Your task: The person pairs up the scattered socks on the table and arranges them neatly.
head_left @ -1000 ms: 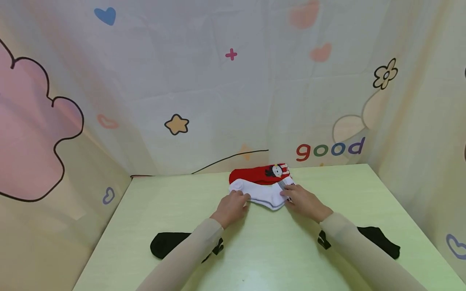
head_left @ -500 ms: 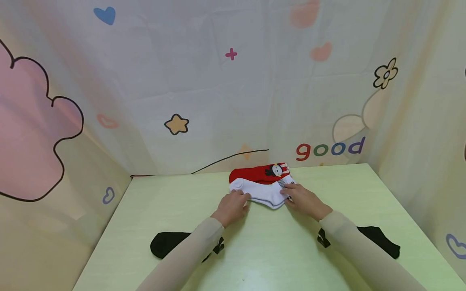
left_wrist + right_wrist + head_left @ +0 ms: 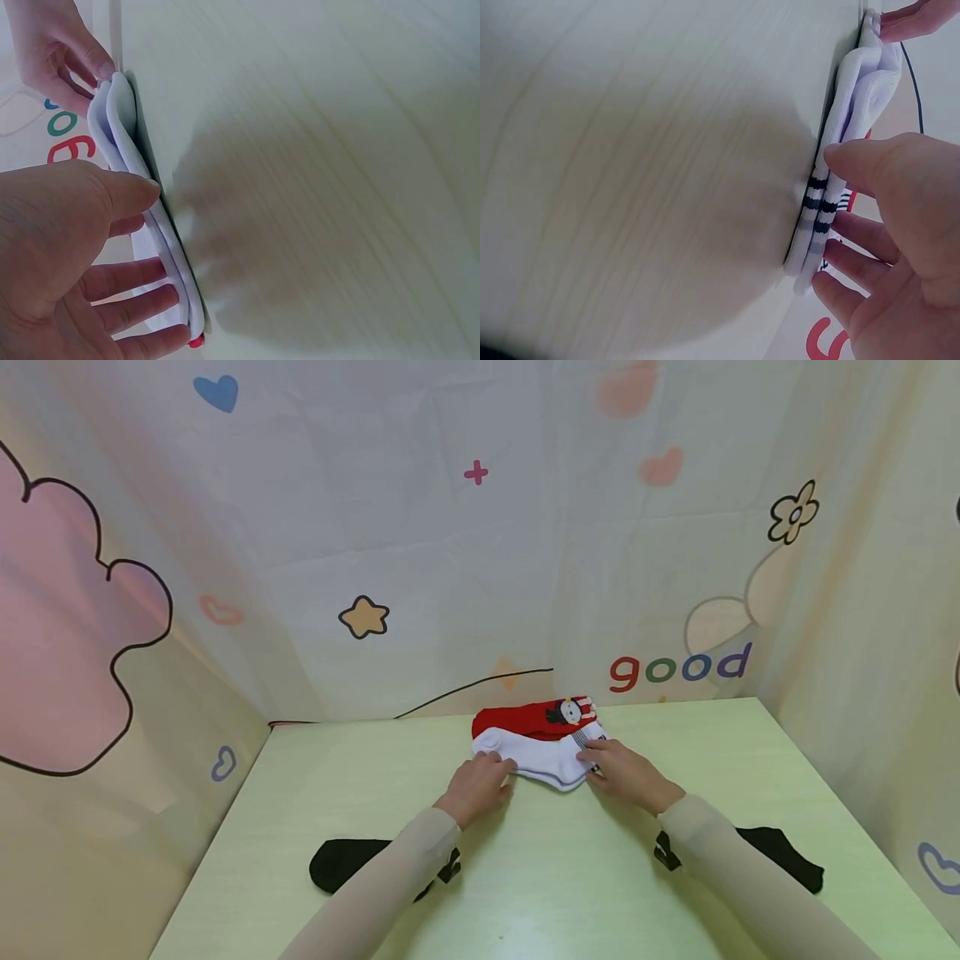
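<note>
A stacked pair of white socks point(image 3: 538, 757) with striped cuffs lies on the pale green table point(image 3: 525, 877), partly over a red pair of socks point(image 3: 521, 719) with a cartoon figure. My left hand point(image 3: 486, 772) holds the toe end. In the left wrist view its point(image 3: 142, 225) thumb sits on the near edge of the white socks point(image 3: 124, 127) and its fingers lie on top. My right hand point(image 3: 606, 762) holds the cuff end the same way; in the right wrist view my right hand point(image 3: 844, 221) has its thumb against the striped cuff point(image 3: 817, 206).
One black sock point(image 3: 345, 862) lies at the near left, partly under my left sleeve. Another black sock point(image 3: 783, 858) lies at the near right beside my right sleeve. A patterned cloth backdrop point(image 3: 480, 568) stands along the table's far and side edges.
Both hands and the white socks have shifted very slightly away from me. Nothing else has moved.
</note>
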The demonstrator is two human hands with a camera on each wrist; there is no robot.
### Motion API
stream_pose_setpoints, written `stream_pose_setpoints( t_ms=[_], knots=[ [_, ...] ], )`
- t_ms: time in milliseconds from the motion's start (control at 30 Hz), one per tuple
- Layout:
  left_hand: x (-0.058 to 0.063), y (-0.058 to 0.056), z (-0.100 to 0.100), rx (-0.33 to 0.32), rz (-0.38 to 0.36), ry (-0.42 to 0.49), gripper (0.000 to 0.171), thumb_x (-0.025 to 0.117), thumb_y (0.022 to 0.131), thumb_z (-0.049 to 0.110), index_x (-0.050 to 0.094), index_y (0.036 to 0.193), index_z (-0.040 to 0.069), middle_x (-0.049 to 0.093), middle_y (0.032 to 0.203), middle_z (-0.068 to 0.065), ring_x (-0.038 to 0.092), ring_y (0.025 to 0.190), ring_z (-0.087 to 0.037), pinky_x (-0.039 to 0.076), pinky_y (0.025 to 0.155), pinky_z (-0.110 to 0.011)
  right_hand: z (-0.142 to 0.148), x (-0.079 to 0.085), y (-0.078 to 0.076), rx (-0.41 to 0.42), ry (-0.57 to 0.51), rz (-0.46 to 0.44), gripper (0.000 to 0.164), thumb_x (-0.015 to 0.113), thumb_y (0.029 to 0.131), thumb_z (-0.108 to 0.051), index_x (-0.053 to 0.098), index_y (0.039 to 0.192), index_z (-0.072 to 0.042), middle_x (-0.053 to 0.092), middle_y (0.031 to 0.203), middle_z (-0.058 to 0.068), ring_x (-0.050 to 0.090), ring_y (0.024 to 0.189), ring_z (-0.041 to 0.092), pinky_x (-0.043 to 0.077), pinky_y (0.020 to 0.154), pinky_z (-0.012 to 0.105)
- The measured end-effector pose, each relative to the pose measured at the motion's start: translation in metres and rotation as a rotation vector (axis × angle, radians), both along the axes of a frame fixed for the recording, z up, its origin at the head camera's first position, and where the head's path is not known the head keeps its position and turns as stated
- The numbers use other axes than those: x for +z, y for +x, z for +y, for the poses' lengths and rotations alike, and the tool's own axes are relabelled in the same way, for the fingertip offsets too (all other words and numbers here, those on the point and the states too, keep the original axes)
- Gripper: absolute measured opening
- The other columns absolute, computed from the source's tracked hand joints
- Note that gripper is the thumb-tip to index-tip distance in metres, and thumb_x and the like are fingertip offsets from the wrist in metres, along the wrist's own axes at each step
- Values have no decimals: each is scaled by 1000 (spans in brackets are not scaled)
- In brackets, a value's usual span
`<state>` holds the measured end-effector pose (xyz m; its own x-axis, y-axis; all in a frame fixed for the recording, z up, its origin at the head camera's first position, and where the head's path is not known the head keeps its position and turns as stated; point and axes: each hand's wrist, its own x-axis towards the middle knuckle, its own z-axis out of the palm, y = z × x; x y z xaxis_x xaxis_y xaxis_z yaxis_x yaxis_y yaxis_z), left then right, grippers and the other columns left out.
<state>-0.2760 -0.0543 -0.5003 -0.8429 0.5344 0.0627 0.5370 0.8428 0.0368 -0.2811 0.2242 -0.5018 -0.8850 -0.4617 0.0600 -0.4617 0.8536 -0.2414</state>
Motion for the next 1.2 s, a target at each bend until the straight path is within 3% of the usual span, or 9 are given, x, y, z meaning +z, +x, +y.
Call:
stream_pose_setpoints(
  t_ms=[367,533,700,833,1200],
  knots=[
    [-1,-3,-2,-4,-24,1,33,73,96,26,70,127,16,70,109,-6,62,94,-22,56,76,-35,0,3,2,5,10,-5,38,74,95,-14,69,131,-3,59,140,24,53,130,45,48,103,56],
    [1,-2,-8,-19,-36,48,37,71,98,27,67,133,16,69,122,-7,64,108,-24,57,88,-39,-1,6,4,12,14,6,48,75,94,-14,62,140,-6,57,141,24,53,130,45,49,102,57],
    [7,3,-21,-9,-45,108,48,68,100,34,60,143,17,62,139,-9,59,126,-29,53,100,-46,-2,8,8,28,-16,21,67,77,93,-19,48,153,-13,54,146,22,53,130,45,52,98,57],
    [11,8,-33,0,-54,168,55,67,99,42,54,149,20,57,146,-11,56,130,-33,50,103,-50,-5,8,11,54,-29,46,73,77,93,-24,43,157,-16,52,147,22,52,129,45,52,97,57],
    [21,19,-66,32,-56,247,63,71,95,48,53,150,23,55,145,-12,57,125,-34,51,99,-52,-25,11,19,135,-61,131,66,76,94,-29,49,153,-13,53,146,21,51,132,43,48,101,62]
  ],
)
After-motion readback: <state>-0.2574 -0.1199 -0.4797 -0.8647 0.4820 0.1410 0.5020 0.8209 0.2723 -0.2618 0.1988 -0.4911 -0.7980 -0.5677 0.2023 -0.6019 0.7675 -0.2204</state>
